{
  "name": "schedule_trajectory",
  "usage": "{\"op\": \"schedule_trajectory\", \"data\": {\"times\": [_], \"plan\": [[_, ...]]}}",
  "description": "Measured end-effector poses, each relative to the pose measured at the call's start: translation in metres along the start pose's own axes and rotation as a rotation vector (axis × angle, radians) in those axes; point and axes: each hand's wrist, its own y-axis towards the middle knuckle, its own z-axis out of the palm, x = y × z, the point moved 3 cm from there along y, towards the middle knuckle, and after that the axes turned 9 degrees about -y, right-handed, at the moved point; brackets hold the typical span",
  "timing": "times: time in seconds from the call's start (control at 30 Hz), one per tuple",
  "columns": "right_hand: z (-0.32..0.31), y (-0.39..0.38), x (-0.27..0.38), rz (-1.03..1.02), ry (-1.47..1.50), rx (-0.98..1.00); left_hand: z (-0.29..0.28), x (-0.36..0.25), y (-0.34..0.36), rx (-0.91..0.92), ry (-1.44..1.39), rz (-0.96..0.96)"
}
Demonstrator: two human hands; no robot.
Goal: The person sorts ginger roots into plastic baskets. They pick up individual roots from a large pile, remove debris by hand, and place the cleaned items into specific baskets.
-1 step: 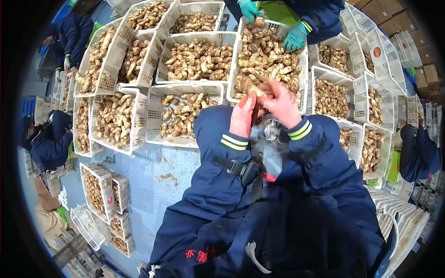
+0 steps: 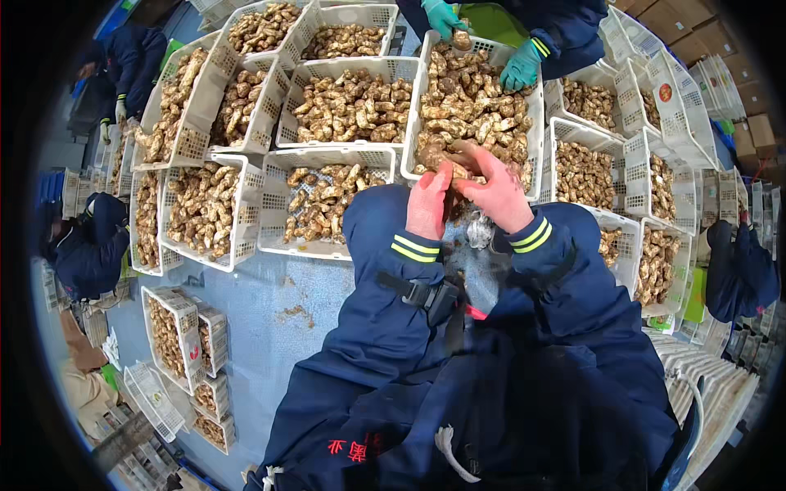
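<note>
My left hand (image 2: 427, 201) and my right hand (image 2: 496, 190) are close together over the near edge of a white crate (image 2: 407, 155) heaped with stubby brown-and-cream mushrooms (image 2: 475, 98). Between them is a single mushroom (image 2: 463, 168), partly hidden by the fingers. My right fingers curl over it from above. The left hand is closed, its fingertips against the mushroom's near side; whatever else lies in its palm is hidden. Across the crate a co-worker's teal-gloved hand (image 2: 443, 18) holds a mushroom (image 2: 462, 40), while the other teal glove (image 2: 521, 67) rests on the heap.
White crates of mushrooms stand left (image 2: 348, 153) and right (image 2: 584, 123) of mine. More crates (image 2: 172, 296) sit on the blue floor (image 2: 278, 335) at lower left. Other people work at far left (image 2: 94, 245) and right (image 2: 741, 270). Stacked white crates (image 2: 712, 393) stand at lower right.
My right fingers have come down and closed more over the mushroom, turning it between my hands. The dark strip beside my left fingers no longer shows clearly.
</note>
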Motion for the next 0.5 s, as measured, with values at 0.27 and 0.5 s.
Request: {"op": "schedule_trajectory", "data": {"times": [0.27, 0.5], "plan": [[-0.041, -0.015, 0.004, 0.18, 0.079, -0.164, 0.009, -0.025, -0.023, -0.064, 0.361, 0.337], [-0.014, -0.015, 0.024, 0.204, 0.567, 0.074, 0.033, -0.043, -0.043, -0.181, 0.749, 0.358]]}}
